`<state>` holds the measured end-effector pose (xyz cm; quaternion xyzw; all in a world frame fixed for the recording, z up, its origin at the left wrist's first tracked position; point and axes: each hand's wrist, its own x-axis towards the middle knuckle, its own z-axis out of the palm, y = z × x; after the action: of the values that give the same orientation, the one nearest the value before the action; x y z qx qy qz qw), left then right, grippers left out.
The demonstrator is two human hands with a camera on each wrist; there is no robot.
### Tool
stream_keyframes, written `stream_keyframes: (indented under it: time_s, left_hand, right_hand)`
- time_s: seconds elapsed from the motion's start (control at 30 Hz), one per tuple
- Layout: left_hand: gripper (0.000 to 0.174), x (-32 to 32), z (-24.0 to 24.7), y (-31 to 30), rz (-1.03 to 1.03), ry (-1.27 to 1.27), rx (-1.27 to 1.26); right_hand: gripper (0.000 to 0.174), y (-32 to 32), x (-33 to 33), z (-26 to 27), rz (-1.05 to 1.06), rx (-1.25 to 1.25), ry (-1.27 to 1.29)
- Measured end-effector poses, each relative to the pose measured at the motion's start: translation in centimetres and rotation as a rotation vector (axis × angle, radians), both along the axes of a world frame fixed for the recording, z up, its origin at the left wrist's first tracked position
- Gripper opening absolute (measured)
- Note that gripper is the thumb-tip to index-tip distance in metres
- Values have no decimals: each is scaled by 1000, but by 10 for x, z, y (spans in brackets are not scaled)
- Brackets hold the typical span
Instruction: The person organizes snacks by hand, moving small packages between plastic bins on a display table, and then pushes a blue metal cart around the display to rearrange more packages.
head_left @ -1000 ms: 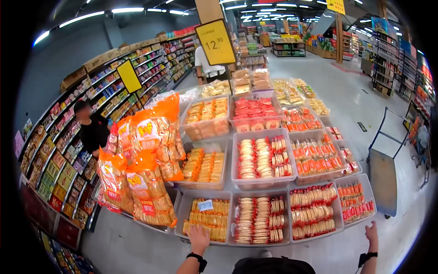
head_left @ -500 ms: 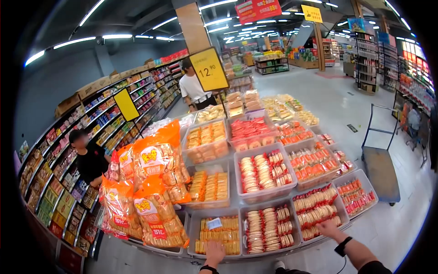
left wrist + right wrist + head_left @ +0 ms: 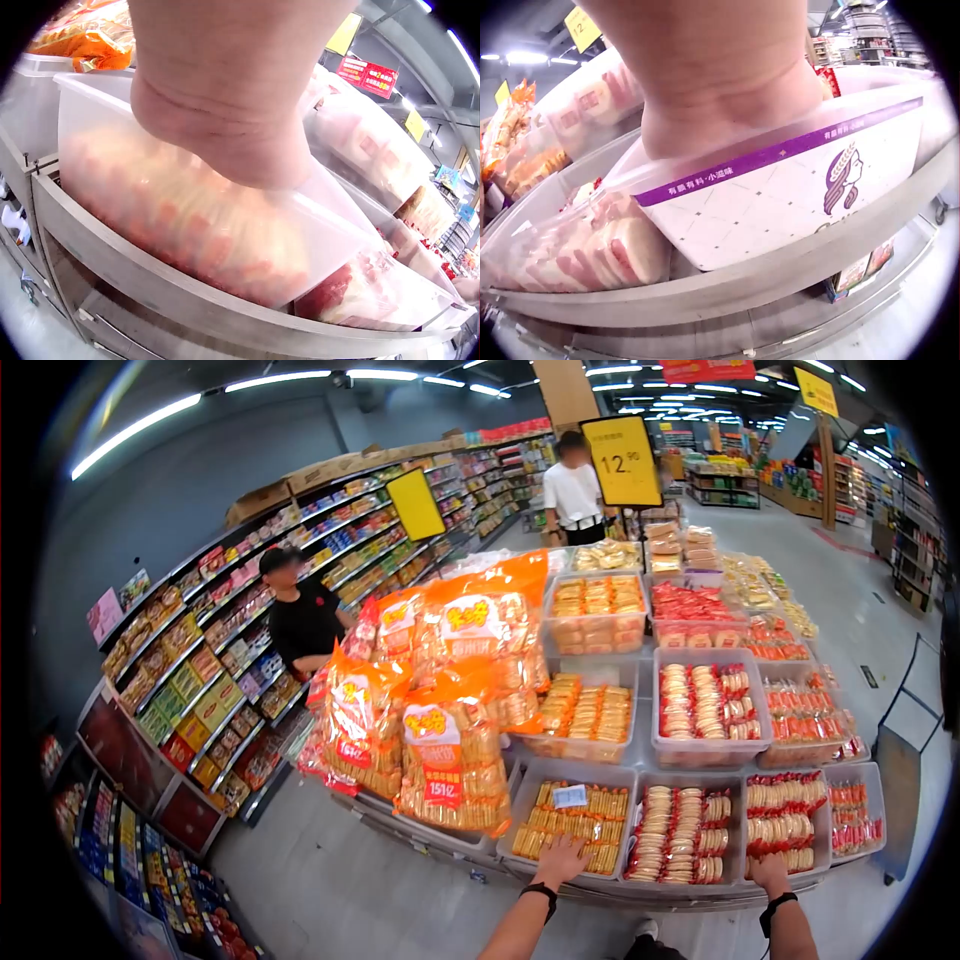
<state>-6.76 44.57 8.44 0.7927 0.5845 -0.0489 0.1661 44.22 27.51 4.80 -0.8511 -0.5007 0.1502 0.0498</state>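
Observation:
My left hand [image 3: 562, 860] reaches over the front rim of a clear bin and rests on orange-wrapped cracker packs [image 3: 600, 827], its fingers spread. A small white label [image 3: 570, 796] lies on those packs. At the front of another bin, my right hand [image 3: 770, 872] touches the near end of stacked round biscuits [image 3: 787, 810] in red wrapping. Between the hands stands a bin of similar round biscuits [image 3: 680, 835]. In the left wrist view the wrist overlaps the rim of the plastic bin [image 3: 97, 112]; in the right wrist view a purple-banded bin [image 3: 795, 180] is below the wrist. Both wrist views hide the fingers.
Large orange snack bags [image 3: 455, 760] are piled left of the bins. More filled bins [image 3: 712, 705] rise behind, under a yellow price sign [image 3: 622, 460]. One person in black [image 3: 300, 610] and another in white [image 3: 573, 495] stand beyond. A flatbed cart [image 3: 905, 790] is at right.
My right hand has come in from beyond the right side to the round-biscuit bin, then drawn back to its front. The left hand stays at the orange-wrapped packs. The head view has turned left.

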Motion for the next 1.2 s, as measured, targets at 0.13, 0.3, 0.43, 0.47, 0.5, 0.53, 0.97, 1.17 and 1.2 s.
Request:
stream_keyframes:
  time_s: [0.13,0.3,0.43,0.47,0.5,0.53,0.97,1.17,1.2]
  left_hand:
    - [54,-6,-27,5,-28,-69,62]
    - [53,-9,-25,1,-47,-19,-1]
    - [44,-10,-23,8,-20,-138,-17]
    - [41,-13,-25,8,-23,-135,1]
    - [39,-13,-28,7,-26,-138,18]
    - [38,-13,-28,8,-27,-138,40]
    - [58,-9,-3,12,49,-147,-192]
    - [51,-8,-16,6,108,-226,-113]
    - [51,-8,-21,1,105,-223,-105]
  right_hand:
    - [51,-2,-16,21,-132,47,-13]
    - [49,-2,-1,-7,-88,63,-58]
    - [53,-1,-12,10,-81,126,8]
    - [55,-3,-12,6,-82,144,-17]
    - [55,-6,-11,4,-61,187,-9]
    - [55,-6,-12,2,-38,234,1]
    - [50,4,-13,34,69,-102,-5]
    - [44,7,0,5,-8,-11,225]
    - [46,5,22,-33,57,-26,-23]
